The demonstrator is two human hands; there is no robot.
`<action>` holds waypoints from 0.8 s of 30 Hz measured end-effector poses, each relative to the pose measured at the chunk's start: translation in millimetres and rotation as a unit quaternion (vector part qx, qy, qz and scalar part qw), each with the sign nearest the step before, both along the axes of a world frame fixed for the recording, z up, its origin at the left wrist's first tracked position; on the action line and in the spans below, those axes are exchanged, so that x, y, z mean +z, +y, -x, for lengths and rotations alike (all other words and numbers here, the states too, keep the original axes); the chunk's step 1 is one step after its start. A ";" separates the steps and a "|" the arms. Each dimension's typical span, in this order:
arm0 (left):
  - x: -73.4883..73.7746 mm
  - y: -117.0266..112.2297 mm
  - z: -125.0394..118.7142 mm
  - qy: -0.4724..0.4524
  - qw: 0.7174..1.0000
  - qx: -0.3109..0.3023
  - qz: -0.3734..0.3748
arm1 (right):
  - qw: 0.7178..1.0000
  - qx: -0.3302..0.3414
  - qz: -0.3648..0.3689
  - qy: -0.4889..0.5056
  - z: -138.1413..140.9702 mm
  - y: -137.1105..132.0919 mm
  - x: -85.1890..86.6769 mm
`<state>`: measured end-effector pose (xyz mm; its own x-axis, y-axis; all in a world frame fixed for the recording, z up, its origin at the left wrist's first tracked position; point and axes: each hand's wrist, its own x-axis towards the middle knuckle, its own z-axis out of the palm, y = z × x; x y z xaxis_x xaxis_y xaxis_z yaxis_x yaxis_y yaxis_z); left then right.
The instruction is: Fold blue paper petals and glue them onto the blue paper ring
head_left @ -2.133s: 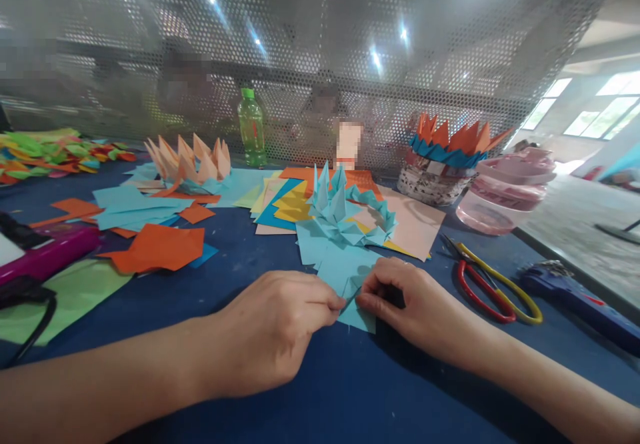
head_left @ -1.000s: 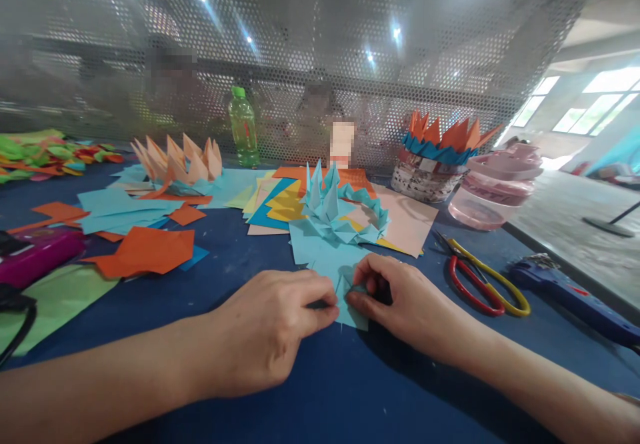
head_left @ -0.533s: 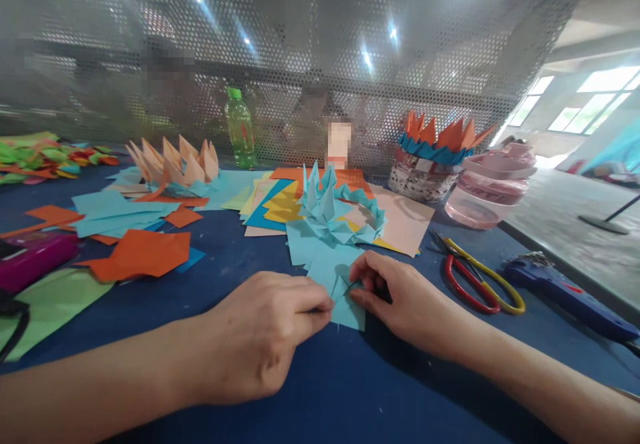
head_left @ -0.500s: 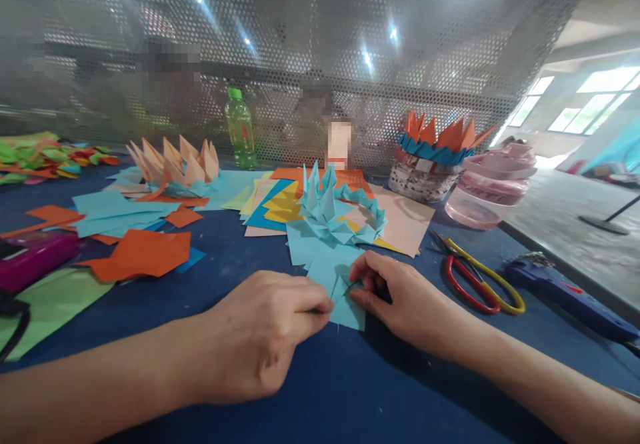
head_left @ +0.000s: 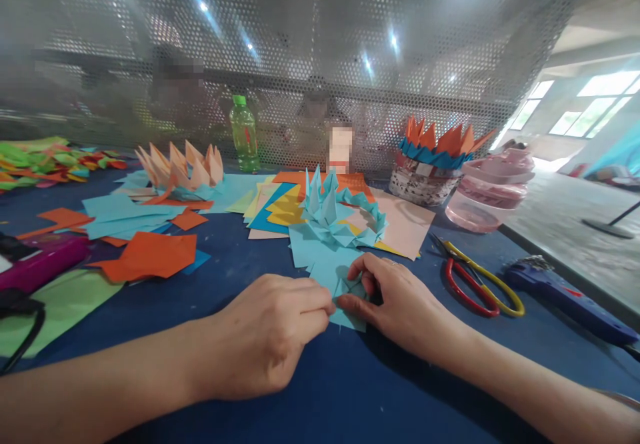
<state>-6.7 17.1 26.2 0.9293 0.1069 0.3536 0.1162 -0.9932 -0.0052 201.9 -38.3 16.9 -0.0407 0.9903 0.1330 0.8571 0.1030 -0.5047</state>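
Left hand: pinching the blue paper at its edge
Right hand: pinching same paper (fingers curled), just beside the other hand
Paper place: on the table, 6 o'clock from the paper flower
Scissors: 3 o'clock from right hand

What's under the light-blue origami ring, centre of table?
The light-blue origami ring sits on paper: a pale pink sheet right, a yellow sheet left, a light-blue sheet in front. Whatever lies directly beneath its folds is covered and cannot be seen.

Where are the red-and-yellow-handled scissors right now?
In the head view, the red-and-yellow-handled scissors lie on the blue tabletop to the right of the person's right hand, in front of the pink plastic container and left of a blue tool.
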 end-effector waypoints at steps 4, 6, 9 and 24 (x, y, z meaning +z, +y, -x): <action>-1.6 1.1 -0.8 0.023 0.999 -0.015 0.046 | 1.000 -0.013 0.009 -0.008 2.2 0.2 1.5; -2.2 1.7 -1.2 0.019 0.998 -0.016 0.052 | 1.000 -0.014 0.012 -0.010 2.4 0.2 2.5; -2.4 2.0 -1.9 0.015 0.998 -0.018 0.050 | 1.000 -0.006 0.004 -0.017 1.9 0.8 2.7; 3.0 -9.6 -5.3 -0.002 1.000 0.024 0.017 | 0.999 0.003 -0.039 0.000 -7.6 8.4 0.5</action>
<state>-1.4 7.5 29.2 0.9218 0.1628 0.3518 0.1628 -0.9862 0.0298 209.5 -29.8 17.4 -0.0475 0.9768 0.2089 0.8567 0.1474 -0.4943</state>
